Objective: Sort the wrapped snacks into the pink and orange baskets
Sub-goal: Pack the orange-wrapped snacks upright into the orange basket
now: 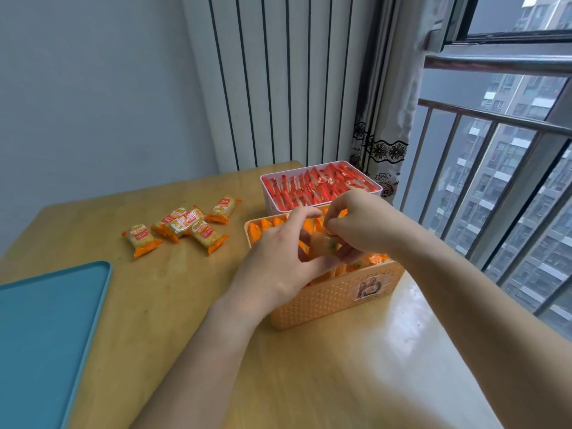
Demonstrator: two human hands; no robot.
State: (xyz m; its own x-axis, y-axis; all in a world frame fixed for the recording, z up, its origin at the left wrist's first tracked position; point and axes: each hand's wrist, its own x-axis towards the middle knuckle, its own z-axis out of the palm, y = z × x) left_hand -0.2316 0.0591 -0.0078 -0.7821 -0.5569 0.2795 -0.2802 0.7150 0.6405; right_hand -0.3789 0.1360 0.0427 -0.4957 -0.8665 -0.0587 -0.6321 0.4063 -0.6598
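Observation:
Both hands meet over the orange basket (328,300), which is packed with orange-wrapped snacks standing on edge. My left hand (278,258) and my right hand (362,224) both pinch one orange-wrapped snack (325,244) just above the row inside. Behind it stands the pink basket (272,201), filled with red-wrapped snacks (318,187). Several loose orange-wrapped snacks (182,226) lie in a cluster on the wooden table (173,305) to the left of the baskets.
A teal tray (46,329) lies at the table's near left. A striped wall panel and a curtain stand behind the baskets. A window with metal railings runs along the right side, close to the table's right edge.

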